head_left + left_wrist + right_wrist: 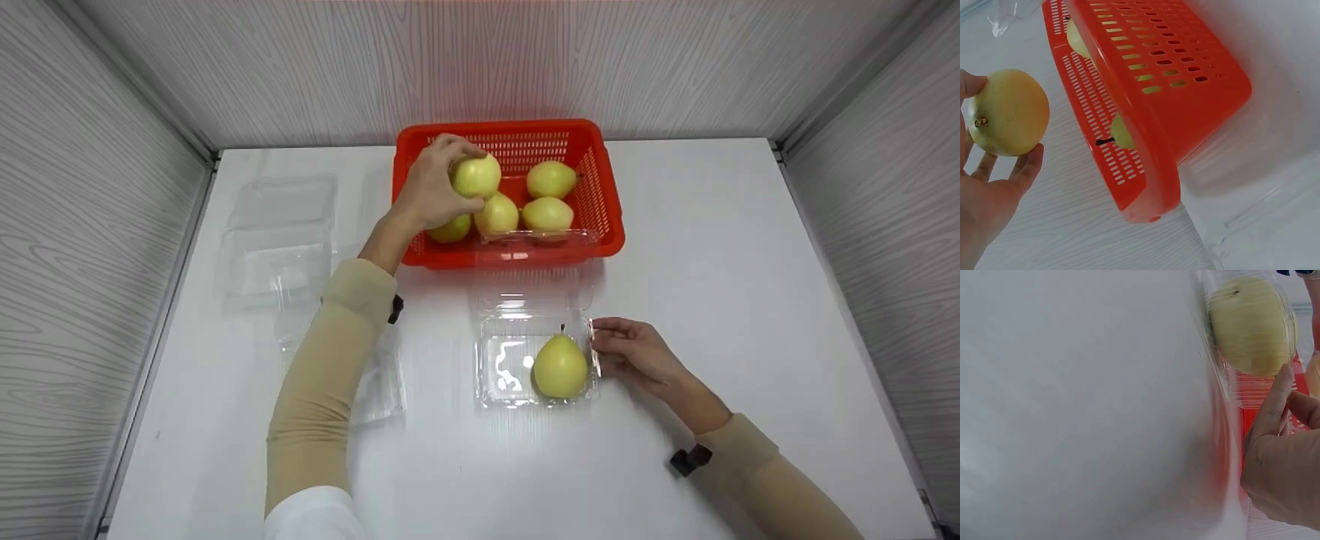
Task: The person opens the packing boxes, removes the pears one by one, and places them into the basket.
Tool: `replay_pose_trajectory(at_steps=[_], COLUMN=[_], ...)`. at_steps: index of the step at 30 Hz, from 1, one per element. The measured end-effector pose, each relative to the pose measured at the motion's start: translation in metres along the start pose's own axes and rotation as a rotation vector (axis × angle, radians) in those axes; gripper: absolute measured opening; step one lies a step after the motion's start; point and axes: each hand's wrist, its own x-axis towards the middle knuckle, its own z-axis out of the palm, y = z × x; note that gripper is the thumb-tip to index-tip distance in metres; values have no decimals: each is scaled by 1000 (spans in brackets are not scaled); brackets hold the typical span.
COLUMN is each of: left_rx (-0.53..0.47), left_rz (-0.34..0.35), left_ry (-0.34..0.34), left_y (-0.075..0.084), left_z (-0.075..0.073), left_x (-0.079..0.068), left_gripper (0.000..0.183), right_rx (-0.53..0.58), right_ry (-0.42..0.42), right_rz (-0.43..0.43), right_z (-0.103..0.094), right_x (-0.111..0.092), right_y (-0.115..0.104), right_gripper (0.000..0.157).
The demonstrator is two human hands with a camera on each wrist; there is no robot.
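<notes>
My left hand grips a yellow-green pear between thumb and fingers above the red basket. In the left wrist view, that pear shows clear of the basket wall. Several more pears lie in the basket, one at its right. An open clear plastic clamshell box stands in front, its lid tilted back against the basket's near rim. One pear stands stem up in the box's right half. With its fingertips, my right hand holds the box's right edge; the right wrist view shows the hand beside the boxed pear.
More clear plastic boxes lie at the table's left, and another is partly hidden behind the left forearm. The white table meets wood-patterned panels at the back and both sides.
</notes>
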Motion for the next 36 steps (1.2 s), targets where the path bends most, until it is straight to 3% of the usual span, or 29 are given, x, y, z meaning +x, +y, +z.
replay_pose_trajectory(at_steps=[8, 17, 27, 36], left_rx=[84, 155, 207, 206], left_rz=[-121, -256, -297, -333], left_ry=[-16, 14, 9, -28], left_y=[-19, -44, -62, -61], left_z=[10, 14, 25, 23], left_x=[22, 32, 33, 34], left_gripper=[54, 59, 59, 50], right_rx=[-22, 1, 10, 21], right_ry=[-1, -8, 4, 5], right_rz=[-1, -11, -21, -25], right_z=[-1, -1, -1, 0], right_x=[-2, -3, -4, -3], right_y=[0, 1, 1, 0], right_gripper=[39, 37, 37, 35])
